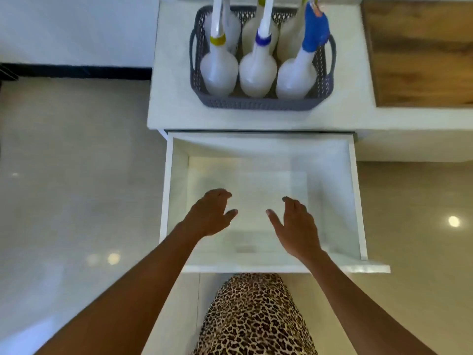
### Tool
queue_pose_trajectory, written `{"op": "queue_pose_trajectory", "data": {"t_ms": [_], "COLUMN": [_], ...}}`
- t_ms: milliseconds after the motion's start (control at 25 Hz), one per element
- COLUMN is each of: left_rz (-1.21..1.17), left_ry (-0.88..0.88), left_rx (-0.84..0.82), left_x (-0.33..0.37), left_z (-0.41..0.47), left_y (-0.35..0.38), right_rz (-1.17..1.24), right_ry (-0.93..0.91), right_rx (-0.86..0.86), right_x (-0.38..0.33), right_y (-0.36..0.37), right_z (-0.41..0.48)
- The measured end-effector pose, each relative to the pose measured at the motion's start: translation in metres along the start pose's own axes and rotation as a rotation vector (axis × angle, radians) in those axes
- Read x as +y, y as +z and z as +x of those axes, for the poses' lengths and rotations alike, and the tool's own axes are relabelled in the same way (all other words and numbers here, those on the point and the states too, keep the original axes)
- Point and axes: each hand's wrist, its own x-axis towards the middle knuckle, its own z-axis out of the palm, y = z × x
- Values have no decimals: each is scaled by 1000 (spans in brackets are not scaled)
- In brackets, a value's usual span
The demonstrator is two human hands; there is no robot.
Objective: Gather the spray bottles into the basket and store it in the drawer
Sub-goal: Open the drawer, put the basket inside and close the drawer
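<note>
A glossy pale beige tiled floor [64, 162] spreads to the left and right of a matte white cabinet top [174, 106]. Round bright spots of reflected light [453, 221] sit on the tiles at right, and two softer ones lie at lower left. At upper left a plain white wall [76, 26] meets the floor along a black skirting strip [76, 70]. A brown wood-grain panel [419, 52] lies in the cabinet top at the far right.

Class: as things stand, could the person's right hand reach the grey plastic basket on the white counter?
Probably yes: the right hand hovers empty above the open white drawer, nothing standing between it and the grey perforated plastic basket.
</note>
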Motion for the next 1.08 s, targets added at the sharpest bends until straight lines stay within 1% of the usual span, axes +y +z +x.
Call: {"op": "queue_pose_trajectory", "data": {"t_ms": [120,200,280,320,360,440,520,560,680,720,840,920,1080], "left_rz": [-168,-271,-327,-330,-330,-366,-469,-536,-729,-789,-831,-869,-1031], "left_ry": [-9,-61,-144,-182,-223,-335,-464,-499,-510,-508,-512,-499,-494], "left_rx": [378,614,776,814,816,751,686,662,617,613,640,634,578], "left_x": [10,19,21,19,16,13,10,8,7,7,3,-2,0], "left_z": [46,75,103,116,130,163,191,203,223,226,227,225,222], "left_y": [-67,-112,-152,-169,-185,-216,-236,-242,-253,-254,-250,-246,-249], "right_rz": [163,297,397,426,445,457,477,493,574,653,962,1023,1118], "right_ry": [39,78,95,94,96,128,167,188,267,309,413,435,437], "right_rx": [205,302,363,390,413,430,412,398,369,346,213,171,150], "right_x": [-3,0,3,5,8,16,22,23,27,30,31,30,29], "right_y": [-52,-88,-124,-138,-151,-172,-185,-190,-197,-197,-192,-189,-194], "right_z": [68,114,160,180,199,240,276,290,316,322,330,330,328]}}
